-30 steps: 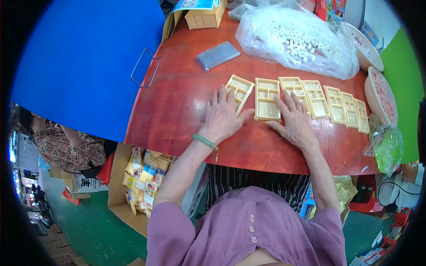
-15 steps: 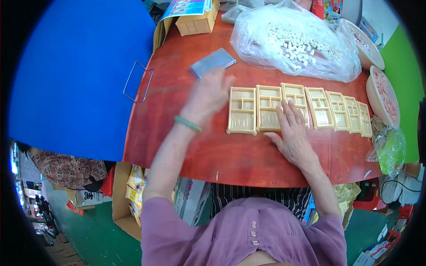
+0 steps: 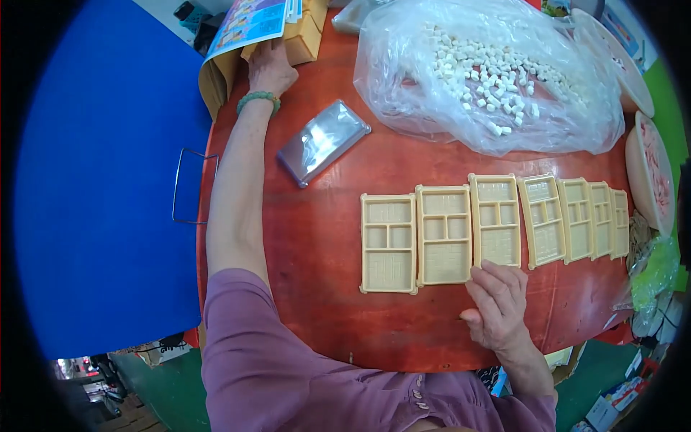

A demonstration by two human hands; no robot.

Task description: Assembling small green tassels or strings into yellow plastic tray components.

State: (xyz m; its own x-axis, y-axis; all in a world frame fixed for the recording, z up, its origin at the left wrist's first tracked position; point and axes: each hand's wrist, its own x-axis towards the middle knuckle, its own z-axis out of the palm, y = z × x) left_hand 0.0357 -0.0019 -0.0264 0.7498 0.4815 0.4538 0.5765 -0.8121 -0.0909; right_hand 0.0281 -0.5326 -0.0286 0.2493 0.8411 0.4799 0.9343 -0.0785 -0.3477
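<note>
My left arm stretches to the far left of the table, a green bracelet (image 3: 258, 99) on the wrist. My left hand (image 3: 271, 72) is among printed sheets (image 3: 248, 25) and yellowish plastic pieces (image 3: 303, 36); its fingers are hidden there. Several cream compartment trays stand in a row running to the right. My right hand (image 3: 499, 306) touches the near edge of the third tray (image 3: 495, 245), fingers loosely bent and thumb apart, holding nothing. To its left lie the second tray (image 3: 444, 263) and the leftmost tray (image 3: 389, 270).
A shiny clear plastic packet (image 3: 324, 142) lies left of the trays. Behind them spreads a clear bag (image 3: 403, 119) of small white pieces. A bowl (image 3: 637, 155) of pink pieces stands at the right edge. A blue panel (image 3: 101, 187) with a wire handle (image 3: 175, 189) borders the left.
My left hand has gone from beside the plastic packet to the printed sheets at the far left. My right hand has slid off the trays' middle to their near edge. The view has shifted.
</note>
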